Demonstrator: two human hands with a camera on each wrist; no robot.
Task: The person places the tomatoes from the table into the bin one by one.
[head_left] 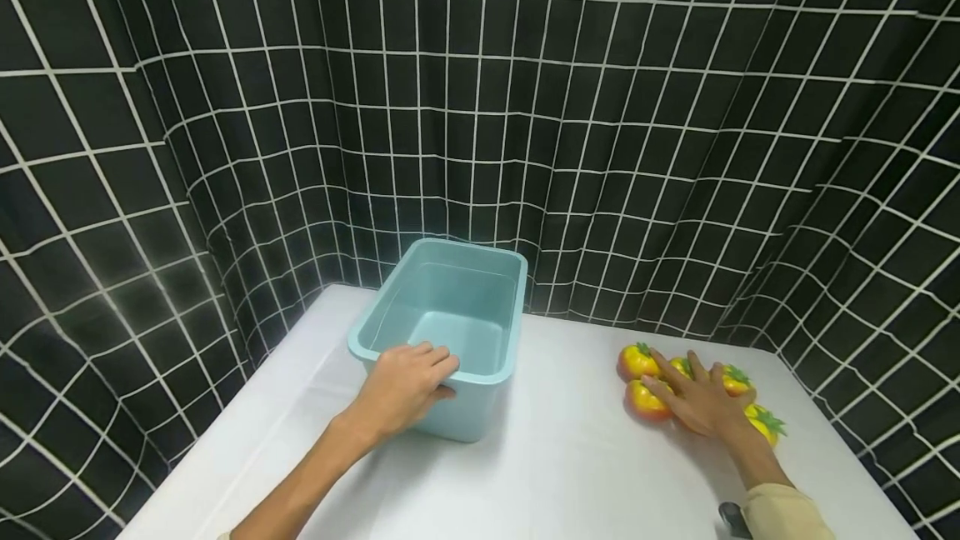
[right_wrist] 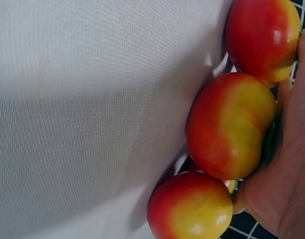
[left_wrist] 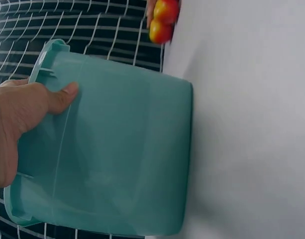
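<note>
Bin (head_left: 468,411): teal, stood upright on the white table (head_left: 570,448).
Fruits (head_left: 648,401): red-and-yellow, green-leafed, lay clustered on the table to the bin's right, well apart from it.
Left hand (head_left: 405,382): gripped the bin's near rim, fingers over the edge, thumb down the outer wall.
Right hand (head_left: 699,405): was spread over the fruits, fingers stretched out.
Curtain (head_left: 502,90): hung behind, black with white grid lines.
</note>
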